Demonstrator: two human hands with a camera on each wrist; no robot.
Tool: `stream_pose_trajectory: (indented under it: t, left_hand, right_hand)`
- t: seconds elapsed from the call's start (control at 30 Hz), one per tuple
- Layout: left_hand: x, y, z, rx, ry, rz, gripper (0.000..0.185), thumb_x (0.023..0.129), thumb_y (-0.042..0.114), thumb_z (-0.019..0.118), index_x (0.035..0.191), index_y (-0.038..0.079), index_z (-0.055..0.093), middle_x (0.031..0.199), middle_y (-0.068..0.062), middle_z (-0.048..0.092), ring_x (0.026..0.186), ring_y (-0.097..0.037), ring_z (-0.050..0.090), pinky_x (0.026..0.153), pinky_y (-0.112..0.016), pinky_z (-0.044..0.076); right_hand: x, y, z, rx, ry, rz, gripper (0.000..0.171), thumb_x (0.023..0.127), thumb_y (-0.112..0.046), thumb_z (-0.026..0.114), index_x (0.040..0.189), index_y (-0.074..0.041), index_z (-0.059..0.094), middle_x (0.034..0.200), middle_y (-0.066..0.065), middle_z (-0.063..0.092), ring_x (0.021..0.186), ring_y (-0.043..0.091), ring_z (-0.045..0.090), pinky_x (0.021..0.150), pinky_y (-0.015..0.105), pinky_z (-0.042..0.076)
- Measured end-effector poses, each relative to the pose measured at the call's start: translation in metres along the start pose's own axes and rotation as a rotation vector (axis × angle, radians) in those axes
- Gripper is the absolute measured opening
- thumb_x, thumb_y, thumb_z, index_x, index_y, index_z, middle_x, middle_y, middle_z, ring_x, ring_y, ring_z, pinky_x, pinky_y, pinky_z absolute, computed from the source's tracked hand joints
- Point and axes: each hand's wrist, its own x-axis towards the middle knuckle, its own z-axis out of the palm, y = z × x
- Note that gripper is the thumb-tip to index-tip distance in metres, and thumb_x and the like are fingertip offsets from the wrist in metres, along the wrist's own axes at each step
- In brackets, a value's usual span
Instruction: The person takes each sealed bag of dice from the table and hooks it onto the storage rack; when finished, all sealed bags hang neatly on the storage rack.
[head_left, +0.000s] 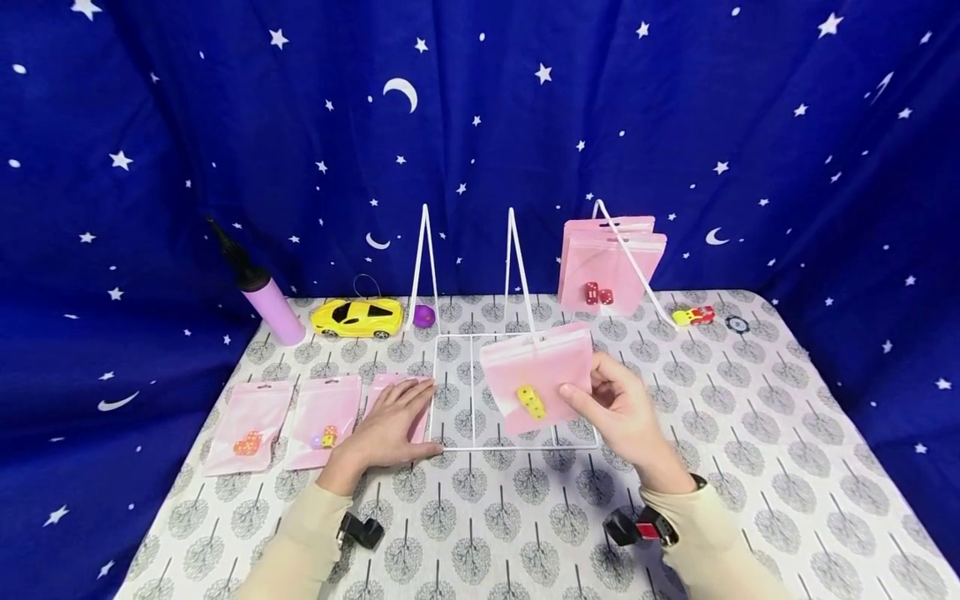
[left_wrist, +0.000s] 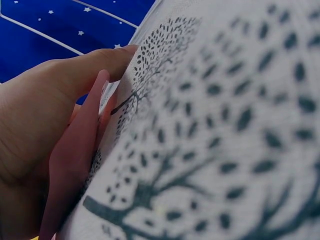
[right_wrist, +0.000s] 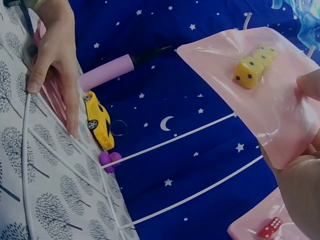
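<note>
My right hand pinches a pink zip bag between thumb and fingers, with yellow dice showing through it. Its top edge overlaps the front end of the middle prong of a white wire rack. On the table, my left hand rests with extended fingers over another pink bag, beside the rack's left side; what that bag holds is hidden. In the right wrist view the yellow dice show close up. Several pink bags, the front one with red dice, hang from the right prong.
Left of my left hand lie a pink bag with orange dice and one with mixed dice. Behind stand a lilac hand pump, a yellow toy car and a purple ball. A small red-yellow toy lies right.
</note>
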Motion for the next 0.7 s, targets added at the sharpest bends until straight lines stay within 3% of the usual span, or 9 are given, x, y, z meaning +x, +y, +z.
stream_pose_trajectory:
  t: [0.4, 0.7]
  left_hand:
    - [0.001, 0.001, -0.001, 0.004, -0.004, -0.002, 0.100, 0.077, 0.068, 0.066, 0.154, 0.013, 0.030, 0.161, -0.005, 0.026, 0.147, -0.032, 0.022, 0.121, -0.055, 0.012]
    - [0.000, 0.001, 0.000, 0.000, 0.005, 0.010, 0.100, 0.078, 0.067, 0.066, 0.153, 0.011, 0.031, 0.160, -0.006, 0.028, 0.147, -0.033, 0.024, 0.120, -0.056, 0.015]
  right_hand:
    - [0.008, 0.015, 0.004, 0.045, 0.035, 0.033, 0.009, 0.087, 0.013, 0.057, 0.096, 0.013, 0.053, 0.094, -0.007, 0.071, 0.081, 0.009, 0.070, 0.067, 0.027, 0.060]
    - [0.021, 0.024, 0.012, 0.093, 0.134, 0.033, 0.012, 0.086, 0.015, 0.057, 0.097, 0.016, 0.055, 0.089, -0.004, 0.073, 0.075, 0.009, 0.068, 0.064, 0.023, 0.059]
